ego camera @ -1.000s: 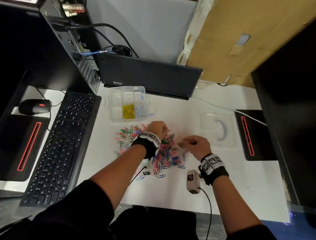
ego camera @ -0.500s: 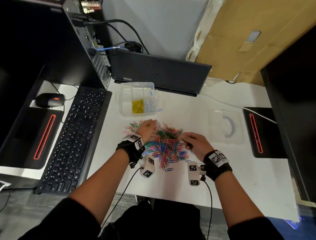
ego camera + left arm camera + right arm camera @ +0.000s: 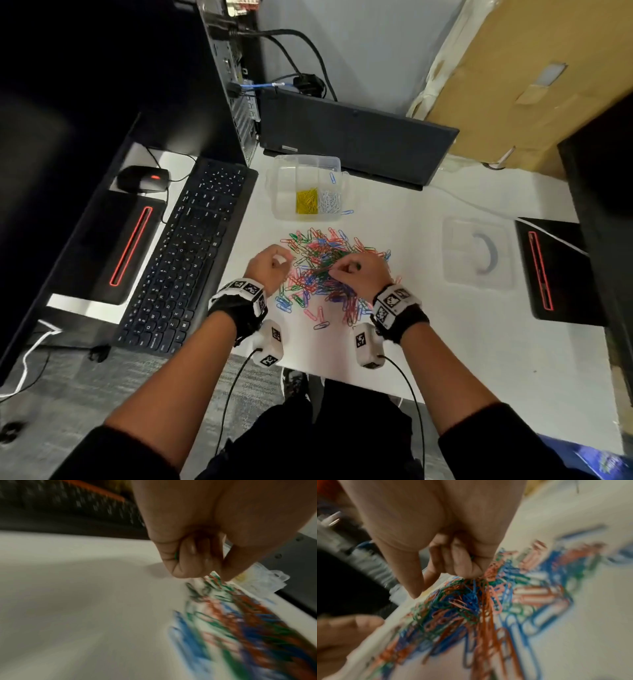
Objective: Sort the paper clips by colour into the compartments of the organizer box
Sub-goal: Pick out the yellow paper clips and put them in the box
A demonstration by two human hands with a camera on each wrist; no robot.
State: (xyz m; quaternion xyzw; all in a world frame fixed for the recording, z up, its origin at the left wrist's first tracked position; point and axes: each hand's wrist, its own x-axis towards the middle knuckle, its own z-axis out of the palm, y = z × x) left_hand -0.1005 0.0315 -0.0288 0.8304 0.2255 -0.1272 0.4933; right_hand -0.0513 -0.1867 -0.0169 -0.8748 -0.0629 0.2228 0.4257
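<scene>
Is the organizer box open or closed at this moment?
Open. The organizer box has no lid on it; the yellow clips and white clips lie uncovered in its compartments.

Dim wrist views motion-blurred, head view sharper, perhaps edge-warped

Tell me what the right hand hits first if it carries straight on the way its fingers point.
Likely the pile of paper clips: the right hand is curled over it, fingers pointing down, apparently at its top already.

Seen from head height, looking down over the desk. Wrist views close along each hand, sharing the paper clips.
</scene>
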